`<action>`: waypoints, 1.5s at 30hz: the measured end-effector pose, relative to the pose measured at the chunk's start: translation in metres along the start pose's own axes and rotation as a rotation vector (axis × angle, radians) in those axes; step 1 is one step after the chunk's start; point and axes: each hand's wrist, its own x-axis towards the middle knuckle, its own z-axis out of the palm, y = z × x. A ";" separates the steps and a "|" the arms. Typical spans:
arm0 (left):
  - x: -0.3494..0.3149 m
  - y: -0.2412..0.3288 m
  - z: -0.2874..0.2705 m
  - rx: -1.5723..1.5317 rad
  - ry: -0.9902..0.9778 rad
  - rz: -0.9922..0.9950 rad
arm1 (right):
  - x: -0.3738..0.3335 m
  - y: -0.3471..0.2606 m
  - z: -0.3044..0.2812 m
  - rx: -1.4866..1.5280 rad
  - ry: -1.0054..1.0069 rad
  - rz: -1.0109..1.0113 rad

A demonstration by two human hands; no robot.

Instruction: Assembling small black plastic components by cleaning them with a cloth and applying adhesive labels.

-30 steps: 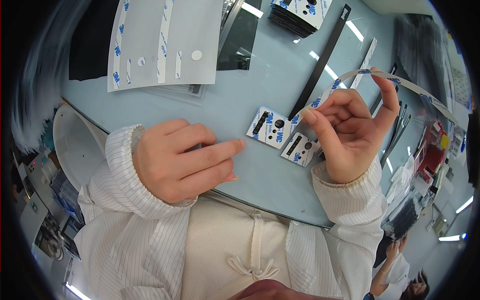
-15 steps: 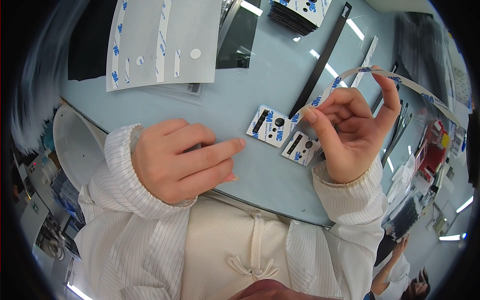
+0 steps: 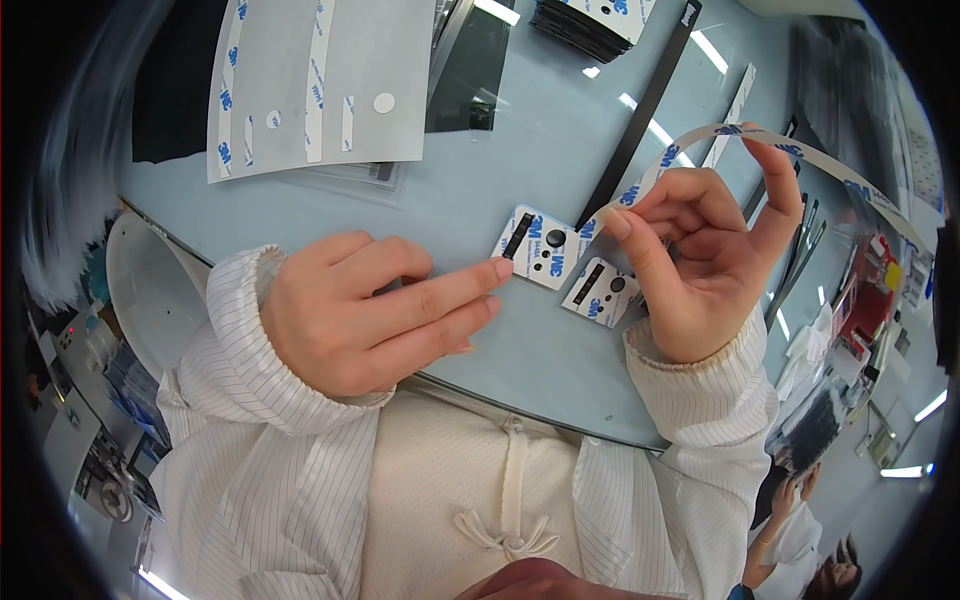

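My right hand (image 3: 700, 265) pinches the end of a long white adhesive strip (image 3: 655, 170) with blue print, between thumb and index finger. The strip arches over a raised finger and trails off to the right. Its pinched end meets the upper right edge of a small white adhesive-backed plate (image 3: 540, 246), which has a black slot and round holes. My left hand (image 3: 370, 310) is palm down with fingers stretched out, and a fingertip touches that plate's lower left edge. Beside my right thumb lies a smaller plate (image 3: 600, 292) of the same kind, partly hidden by the hand.
A grey sheet (image 3: 370, 60) bearing adhesive strips and dots lies at the far left of the glass table. Behind the plates runs a long black strip (image 3: 640, 115), with a stack of black plates (image 3: 580, 30) beyond. A white bin (image 3: 150, 280) stands left of the table. Another person (image 3: 790, 540) is at lower right.
My left hand has moved right, and its fingertip now reaches the larger plate's edge. The right hand keeps its pinch on the strip, almost unmoved.
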 end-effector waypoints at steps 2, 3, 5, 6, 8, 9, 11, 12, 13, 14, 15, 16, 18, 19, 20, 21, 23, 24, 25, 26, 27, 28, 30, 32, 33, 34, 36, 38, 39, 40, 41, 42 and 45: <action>0.000 0.001 0.000 0.004 -0.002 -0.004 | 0.000 0.000 0.000 0.010 0.001 0.000; 0.001 0.001 -0.001 0.010 -0.003 -0.009 | 0.000 -0.001 0.000 -0.007 -0.001 -0.004; 0.000 0.000 -0.001 0.013 -0.006 -0.003 | 0.000 -0.002 0.001 -0.024 -0.003 -0.009; 0.000 0.000 0.000 0.017 -0.010 0.002 | 0.000 -0.002 0.001 -0.025 -0.002 -0.006; 0.000 -0.001 -0.001 0.012 -0.009 -0.001 | 0.000 -0.001 0.001 -0.027 -0.002 -0.004; 0.001 -0.001 -0.001 0.010 -0.009 -0.005 | 0.000 0.000 0.001 -0.045 -0.005 -0.024; 0.000 -0.002 -0.001 0.007 -0.010 -0.001 | 0.000 0.000 0.002 -0.064 -0.007 -0.044; 0.000 -0.002 -0.001 0.006 -0.011 0.001 | 0.000 -0.001 0.002 -0.057 -0.005 -0.037; 0.000 -0.002 -0.001 0.007 -0.011 0.001 | 0.000 -0.002 0.003 -0.050 -0.002 -0.030; 0.000 -0.002 -0.001 0.011 -0.008 0.003 | 0.000 -0.002 0.003 -0.050 -0.003 -0.031; 0.000 -0.002 -0.001 0.015 -0.005 0.006 | 0.000 -0.003 0.003 -0.082 -0.008 -0.047; 0.000 -0.003 -0.001 0.016 -0.004 0.007 | -0.001 -0.003 0.003 -0.115 -0.013 -0.063; 0.000 -0.003 -0.001 0.024 0.000 0.026 | -0.001 -0.003 0.004 -0.118 -0.011 -0.076; 0.000 -0.003 -0.001 0.027 0.003 0.030 | -0.002 -0.003 0.005 -0.120 -0.010 -0.087; 0.002 -0.003 -0.001 0.011 0.008 0.022 | -0.002 -0.004 0.004 -0.122 -0.008 -0.093; 0.002 -0.002 -0.002 -0.001 0.013 0.013 | -0.002 -0.005 0.004 -0.138 -0.016 -0.107; 0.003 -0.001 -0.004 0.010 0.014 0.017 | -0.003 -0.004 0.006 -0.127 -0.007 -0.151; 0.003 0.000 -0.005 0.016 0.012 0.019 | -0.003 -0.005 0.006 -0.129 -0.007 -0.162; 0.005 0.002 -0.006 0.025 0.017 0.022 | -0.003 -0.008 0.006 -0.165 -0.019 -0.164; 0.007 0.003 -0.005 0.034 0.018 0.033 | -0.003 -0.009 0.007 -0.202 -0.030 -0.166; 0.010 0.005 -0.004 0.045 0.016 0.043 | -0.003 -0.007 0.008 -0.177 -0.024 -0.174; 0.012 0.007 -0.001 0.054 0.020 0.046 | -0.003 -0.006 0.009 -0.178 -0.022 -0.184; 0.016 0.010 0.006 0.005 -0.041 0.087 | -0.003 -0.004 0.008 -0.217 -0.040 -0.245; 0.020 0.012 0.005 -0.017 -0.079 0.083 | -0.006 -0.003 0.010 -0.217 -0.022 -0.240; 0.022 0.012 0.004 -0.033 -0.113 0.058 | -0.006 -0.003 0.011 -0.249 -0.021 -0.279; 0.023 0.012 0.003 -0.049 -0.147 0.032 | -0.006 -0.004 0.012 -0.281 -0.020 -0.317; 0.020 0.011 0.005 -0.090 -0.140 0.017 | -0.005 -0.005 0.011 -0.249 -0.021 -0.288; 0.018 0.011 0.004 -0.131 -0.134 -0.002 | -0.002 -0.008 0.008 -0.379 -0.016 -0.370; 0.018 0.010 0.003 -0.143 -0.159 0.009 | -0.001 -0.014 0.004 -0.411 -0.052 -0.371; 0.017 0.009 0.002 -0.155 -0.185 0.021 | -0.001 -0.014 0.002 -0.414 -0.046 -0.372; 0.016 0.008 0.001 -0.155 -0.186 0.027 | 0.000 -0.012 0.000 -0.483 -0.034 -0.388; 0.014 0.009 0.001 -0.157 -0.186 0.041 | 0.001 -0.010 -0.001 -0.548 -0.023 -0.402; 0.008 0.012 0.000 -0.155 -0.180 0.063 | 0.008 -0.017 -0.006 -0.476 0.019 -0.331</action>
